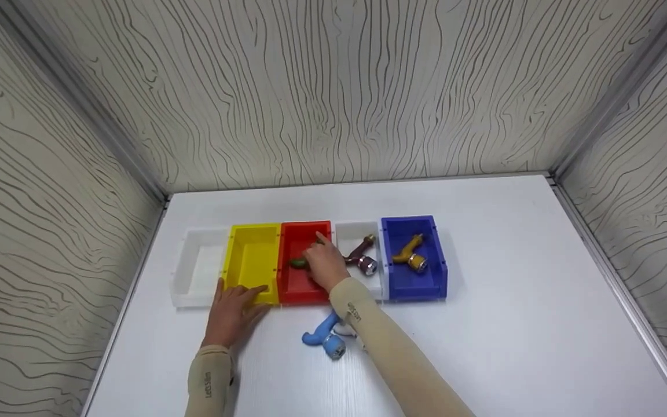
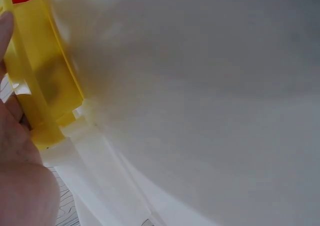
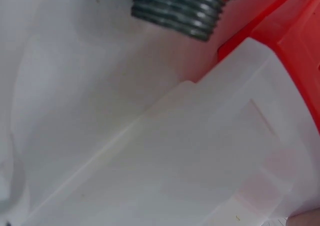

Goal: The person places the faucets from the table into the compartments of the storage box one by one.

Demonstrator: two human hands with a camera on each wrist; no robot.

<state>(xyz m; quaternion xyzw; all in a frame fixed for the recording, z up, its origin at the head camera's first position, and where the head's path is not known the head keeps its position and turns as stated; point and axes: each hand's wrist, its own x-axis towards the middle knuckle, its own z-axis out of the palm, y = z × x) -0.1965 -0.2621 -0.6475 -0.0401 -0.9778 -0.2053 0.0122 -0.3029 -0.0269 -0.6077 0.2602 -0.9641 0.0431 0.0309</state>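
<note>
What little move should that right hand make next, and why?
Probably let the green tap rest in the red bin and lift the right hand out. The hand is already inside that bin, partly covering the tap; the white bin beside it holds a maroon tap, the blue bin a yellow tap, while a blue tap lies on the table.
</note>
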